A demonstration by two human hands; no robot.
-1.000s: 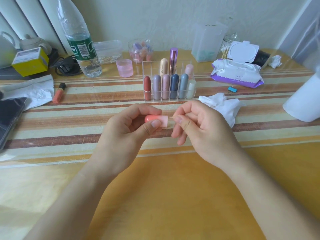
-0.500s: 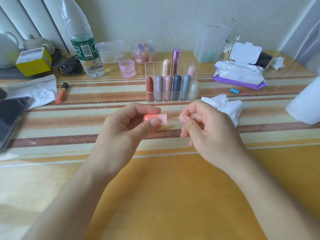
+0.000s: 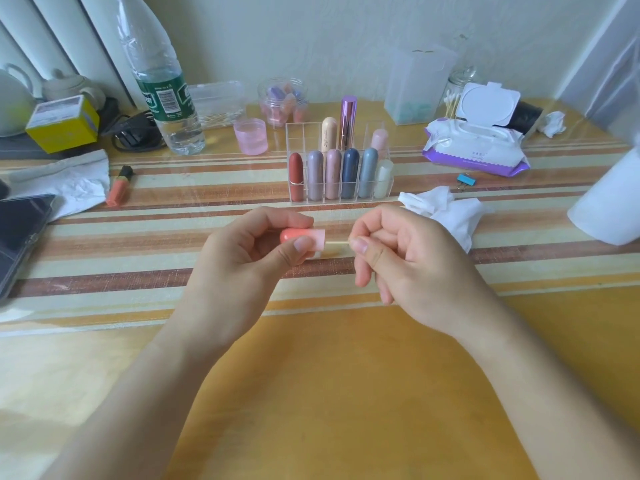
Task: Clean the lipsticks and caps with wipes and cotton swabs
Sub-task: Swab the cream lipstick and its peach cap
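At pink cap (image 3: 294, 234), swab (image 3: 337, 242) tip hidden, right hand (image 3: 408, 268) pinching stick

Grips a pink cap (image 3: 304, 237) in the left hand (image 3: 239, 268), thumb across the front, open end facing 3 o'clock. Pinches a cotton swab (image 3: 337, 242) in the right hand (image 3: 408, 268), with the stick reaching to the cap's mouth and the tip hidden.

Noted around the hands:
- At 12 o'clock: clear organizer (image 3: 303, 136), six lipsticks upright in front, three behind.
- At 1 o'clock: crumpled wipe (image 3: 446, 209), near; wipes pack (image 3: 474, 150) beyond, lid flipped open.
- At 2 o'clock: blue binder clip (image 3: 465, 180).
- At 10 o'clock: orange lipstick (image 3: 119, 186) lying flat, beside white tissue (image 3: 69, 181).
- At 11 o'clock: water bottle (image 3: 162, 84) and pink cup (image 3: 251, 136).
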